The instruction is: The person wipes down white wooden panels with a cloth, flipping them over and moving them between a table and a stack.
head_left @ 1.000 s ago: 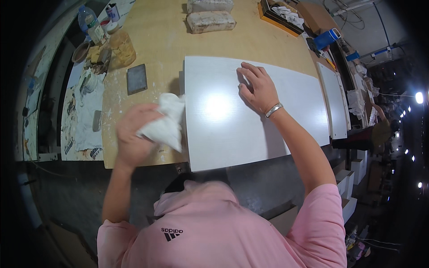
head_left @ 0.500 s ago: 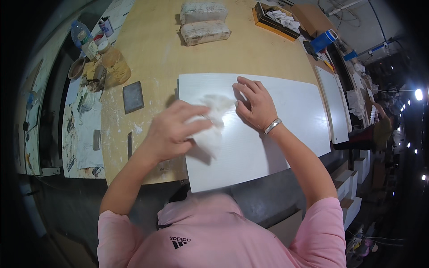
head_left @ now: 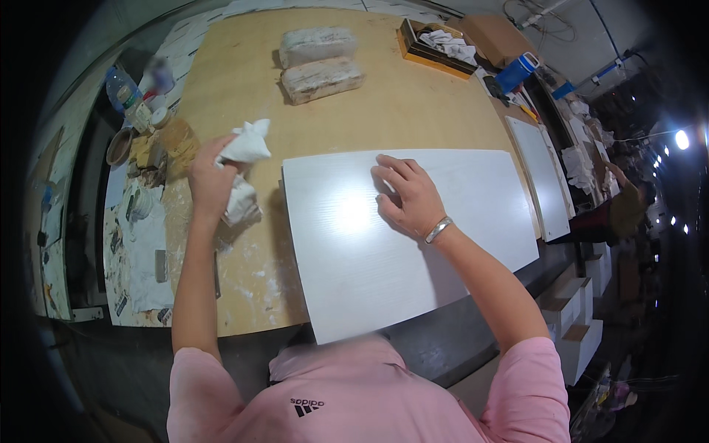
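A crumpled white cloth (head_left: 251,143) is gripped in my left hand (head_left: 210,181), with part of it sticking out above the fingers and more hanging below. That hand is over the wooden tabletop, to the left of a flat white panel (head_left: 347,258). My right hand (head_left: 410,193) rests on the panel's upper middle with its fingers spread, holding nothing. A silver bracelet (head_left: 439,229) is on that wrist. The panel's near edge reaches past the table's front edge.
Two wrapped blocks (head_left: 321,80) lie at the far side of the table (head_left: 251,81). A shallow box (head_left: 436,50) with cloths is at far right, near a blue bottle (head_left: 517,71). Bottles, a bowl (head_left: 120,146) and a jar crowd the left. Another person (head_left: 628,207) stands at right.
My left hand has carried the cloth off the panel to the left and farther away. The right hand has stayed on the panel. The whole view has shifted a little.
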The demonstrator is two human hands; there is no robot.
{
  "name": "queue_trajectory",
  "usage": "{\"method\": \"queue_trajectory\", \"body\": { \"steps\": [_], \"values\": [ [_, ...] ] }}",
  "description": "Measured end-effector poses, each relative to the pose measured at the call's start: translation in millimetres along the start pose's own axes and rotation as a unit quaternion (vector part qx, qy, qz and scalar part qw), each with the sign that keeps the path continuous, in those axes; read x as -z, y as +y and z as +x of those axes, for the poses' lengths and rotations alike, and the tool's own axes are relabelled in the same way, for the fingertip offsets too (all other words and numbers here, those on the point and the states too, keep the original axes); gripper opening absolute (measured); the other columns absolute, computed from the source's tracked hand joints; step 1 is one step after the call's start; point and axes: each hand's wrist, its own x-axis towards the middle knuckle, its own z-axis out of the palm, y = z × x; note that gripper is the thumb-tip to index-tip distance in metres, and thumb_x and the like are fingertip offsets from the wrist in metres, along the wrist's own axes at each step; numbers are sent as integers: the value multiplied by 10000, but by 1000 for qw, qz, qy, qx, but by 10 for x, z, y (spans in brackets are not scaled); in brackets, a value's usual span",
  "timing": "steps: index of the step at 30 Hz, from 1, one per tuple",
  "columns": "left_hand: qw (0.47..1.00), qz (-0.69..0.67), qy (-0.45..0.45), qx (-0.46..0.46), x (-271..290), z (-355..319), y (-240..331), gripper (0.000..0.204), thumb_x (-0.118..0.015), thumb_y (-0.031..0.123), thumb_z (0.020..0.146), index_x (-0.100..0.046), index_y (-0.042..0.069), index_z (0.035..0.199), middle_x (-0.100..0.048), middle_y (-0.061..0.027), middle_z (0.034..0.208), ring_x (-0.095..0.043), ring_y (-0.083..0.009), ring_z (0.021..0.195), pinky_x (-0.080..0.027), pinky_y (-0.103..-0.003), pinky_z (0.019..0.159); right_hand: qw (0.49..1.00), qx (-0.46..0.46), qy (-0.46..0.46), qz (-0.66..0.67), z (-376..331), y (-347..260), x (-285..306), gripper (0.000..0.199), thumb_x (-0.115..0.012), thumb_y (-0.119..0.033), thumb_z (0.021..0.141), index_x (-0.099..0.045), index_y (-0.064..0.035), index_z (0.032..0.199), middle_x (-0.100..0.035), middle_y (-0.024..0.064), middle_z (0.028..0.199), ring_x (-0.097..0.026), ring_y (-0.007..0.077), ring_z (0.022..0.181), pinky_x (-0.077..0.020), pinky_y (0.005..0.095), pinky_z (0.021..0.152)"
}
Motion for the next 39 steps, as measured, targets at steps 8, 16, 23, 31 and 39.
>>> {"method": "queue_trajectory", "body": {
  "steps": [8, 16, 23, 31, 39],
  "values": [
    [991, -98, -56, 72, -185, -655, 87, 384, -636, -67, 748, -662, -28, 1129, -681, -115, 1074, -635, -207, 977, -484, -306, 895, 998, 48, 48, -4, 13, 18, -9, 234, -579, -162, 768, -589, -72, 984, -603, 152, 1238, -563, 335, 1087, -442, 451, 967],
    [982, -99, 8, 162, 739, -1110, -331, 451, -542, -106, 813, -605, -31, 1253, -634, -90, 1197, -608, -179, 1049, -489, -307, 920, 995, -55, -80, -12, -1201, -55, 632, 866, -692, -482, 780, -397, -15, 1447, -368, 222, 1511, -318, 417, 1398, -279, 509, 1148],
    [997, -30, -76, -7, -45, -721, 1293, 488, -594, -106, 748, -628, -11, 1225, -623, -97, 1225, -583, -203, 1133, -436, -337, 1009, 987, -54, -150, -17, -2209, 187, 1117, 880, -736, -405, 772, -367, -17, 1471, -287, 203, 1575, -275, 375, 1458, -272, 531, 1161],
    [801, 147, -430, -389, -2715, -592, 2553, 559, -787, 265, 728, -655, 179, 1264, -503, -53, 1459, -446, -351, 1312, -329, -503, 1111, 995, 48, -72, 44, -2319, 485, 834, 586, -616, -205, 837, -484, 46, 1350, -475, 239, 1432, -463, 358, 1329, -384, 455, 1096],
    [779, -49, -479, -401, -3780, -1002, 3322, 459, -783, 254, 745, -688, 180, 1188, -573, -53, 1364, -541, -314, 1165, -396, -494, 1006, 995, 93, 23, 25, -2251, 657, 708, 407, -517, -182, 871, -554, 6, 1230, -563, 202, 1282, -563, 301, 1172, -447, 394, 1003]
  ]
}}
